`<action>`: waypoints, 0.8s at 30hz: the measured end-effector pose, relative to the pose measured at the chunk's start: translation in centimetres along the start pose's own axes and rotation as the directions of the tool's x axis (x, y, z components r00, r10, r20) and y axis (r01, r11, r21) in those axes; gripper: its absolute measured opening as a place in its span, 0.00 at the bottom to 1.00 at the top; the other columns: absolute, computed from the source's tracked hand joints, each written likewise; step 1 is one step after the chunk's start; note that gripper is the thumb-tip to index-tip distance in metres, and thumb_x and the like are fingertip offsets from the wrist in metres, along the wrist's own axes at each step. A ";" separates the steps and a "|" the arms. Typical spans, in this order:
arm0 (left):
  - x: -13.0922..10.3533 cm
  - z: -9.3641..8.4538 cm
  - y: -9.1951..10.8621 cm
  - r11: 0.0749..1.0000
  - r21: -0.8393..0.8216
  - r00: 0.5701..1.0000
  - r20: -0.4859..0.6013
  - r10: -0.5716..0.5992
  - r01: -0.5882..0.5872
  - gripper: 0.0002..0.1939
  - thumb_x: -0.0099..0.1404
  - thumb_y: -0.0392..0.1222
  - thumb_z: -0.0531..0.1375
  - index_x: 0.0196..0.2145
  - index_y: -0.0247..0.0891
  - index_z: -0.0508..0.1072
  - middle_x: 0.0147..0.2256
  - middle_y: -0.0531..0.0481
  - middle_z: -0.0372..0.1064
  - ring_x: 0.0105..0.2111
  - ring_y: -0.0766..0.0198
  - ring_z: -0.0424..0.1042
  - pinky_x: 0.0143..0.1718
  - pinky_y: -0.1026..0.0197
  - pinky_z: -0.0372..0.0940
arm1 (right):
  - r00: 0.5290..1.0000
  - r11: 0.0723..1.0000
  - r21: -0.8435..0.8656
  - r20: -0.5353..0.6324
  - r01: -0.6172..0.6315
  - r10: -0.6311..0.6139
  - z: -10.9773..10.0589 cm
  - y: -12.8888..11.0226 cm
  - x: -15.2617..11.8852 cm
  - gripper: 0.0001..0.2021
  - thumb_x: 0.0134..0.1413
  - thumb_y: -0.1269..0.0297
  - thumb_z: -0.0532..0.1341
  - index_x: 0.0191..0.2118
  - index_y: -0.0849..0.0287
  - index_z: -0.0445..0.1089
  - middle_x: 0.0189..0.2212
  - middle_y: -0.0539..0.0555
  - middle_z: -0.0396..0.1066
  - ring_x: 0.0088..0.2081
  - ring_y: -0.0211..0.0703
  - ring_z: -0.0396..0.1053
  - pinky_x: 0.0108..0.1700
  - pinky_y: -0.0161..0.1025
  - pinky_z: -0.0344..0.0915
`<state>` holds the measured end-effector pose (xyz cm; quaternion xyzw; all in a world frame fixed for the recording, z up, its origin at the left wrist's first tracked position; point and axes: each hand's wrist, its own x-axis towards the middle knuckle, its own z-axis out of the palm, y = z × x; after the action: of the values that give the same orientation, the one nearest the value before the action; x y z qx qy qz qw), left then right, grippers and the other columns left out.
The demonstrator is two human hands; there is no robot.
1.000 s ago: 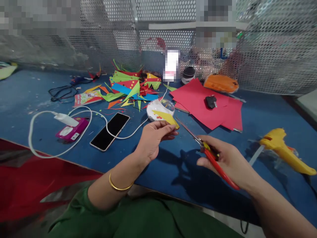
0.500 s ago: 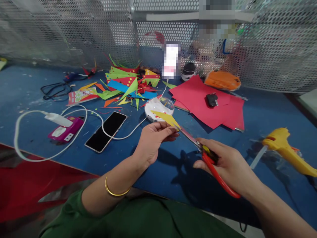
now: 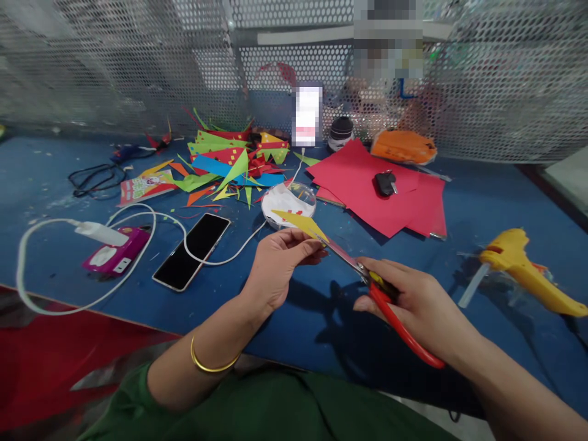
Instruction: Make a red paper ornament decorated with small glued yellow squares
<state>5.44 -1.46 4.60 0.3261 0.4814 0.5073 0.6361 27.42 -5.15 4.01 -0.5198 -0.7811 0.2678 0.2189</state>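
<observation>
Between the thumb and fingers of my left hand [image 3: 280, 263] is a narrow yellow paper piece [image 3: 301, 223], its pointed end aimed up and left. My right hand [image 3: 413, 300] grips red-handled scissors [image 3: 395, 323], whose blades lie at the paper's near end, close to my left fingertips. The exact meeting of blade and paper is hard to make out. Just behind the yellow piece stands a clear round bowl [image 3: 312, 199] with white paper and small red bits in it.
Coloured paper scraps [image 3: 225, 162] are heaped at the back. Red paper sheets [image 3: 367, 190] with a black key [image 3: 384, 183] on top lie right of the bowl. A phone [image 3: 193, 251], a purple power socket [image 3: 114, 251] with white cable, and a yellow glue gun [image 3: 519, 263] also lie on the table.
The whole view has shifted slightly, with table items appearing a little further left. Both hands keep their grips, and the scissor blades look more closed at the yellow paper than before.
</observation>
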 end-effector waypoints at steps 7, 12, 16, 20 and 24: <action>0.0 0.0 0.1 1.000 -0.020 1.000 0.029 0.006 -0.005 0.06 0.50 0.37 0.72 0.24 0.36 0.79 0.24 0.51 0.76 0.25 0.67 0.75 0.32 0.64 0.70 | 1.000 0.999 0.043 0.012 -0.019 0.019 0.0 -0.3 0.0 0.23 0.57 0.43 0.63 0.49 0.55 0.76 0.35 0.55 0.77 0.32 0.44 0.73 0.33 0.38 0.69; 0.0 0.1 0.2 1.000 -0.010 1.000 0.026 -0.010 0.010 0.04 0.50 0.37 0.71 0.24 0.36 0.79 0.24 0.51 0.76 0.24 0.68 0.74 0.30 0.65 0.69 | 0.999 0.995 0.084 0.015 -0.044 0.043 0.0 -0.4 0.1 0.22 0.55 0.44 0.65 0.48 0.53 0.76 0.31 0.52 0.76 0.28 0.42 0.70 0.30 0.36 0.68; 0.0 0.0 0.2 1.000 0.011 1.000 0.010 -0.010 0.010 0.05 0.50 0.38 0.71 0.25 0.36 0.79 0.24 0.51 0.76 0.25 0.67 0.74 0.30 0.64 0.68 | 0.998 0.994 0.091 0.019 -0.054 0.053 -0.1 -0.4 0.1 0.21 0.55 0.43 0.64 0.47 0.52 0.77 0.32 0.53 0.76 0.30 0.44 0.70 0.31 0.37 0.68; 0.1 -0.2 0.0 1.000 0.020 1.000 0.016 -0.010 0.010 0.06 0.50 0.39 0.71 0.26 0.36 0.79 0.25 0.50 0.77 0.25 0.66 0.75 0.30 0.62 0.69 | 0.996 0.990 0.118 0.040 -0.082 0.077 -0.2 -0.4 0.0 0.21 0.55 0.43 0.64 0.45 0.52 0.78 0.31 0.52 0.76 0.28 0.42 0.68 0.30 0.36 0.67; 0.2 -0.3 -0.2 1.000 0.001 0.999 0.028 -0.023 0.023 0.06 0.50 0.38 0.71 0.27 0.37 0.80 0.26 0.49 0.77 0.24 0.65 0.75 0.30 0.61 0.69 | 0.995 0.988 0.127 0.047 -0.089 0.084 -0.1 -0.3 0.0 0.21 0.55 0.41 0.64 0.43 0.53 0.78 0.27 0.50 0.73 0.26 0.41 0.64 0.28 0.36 0.65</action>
<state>5.26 -1.34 4.31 0.3277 0.4765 0.4951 0.6484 27.27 -5.20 4.32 -0.5324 -0.7433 0.3376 0.2238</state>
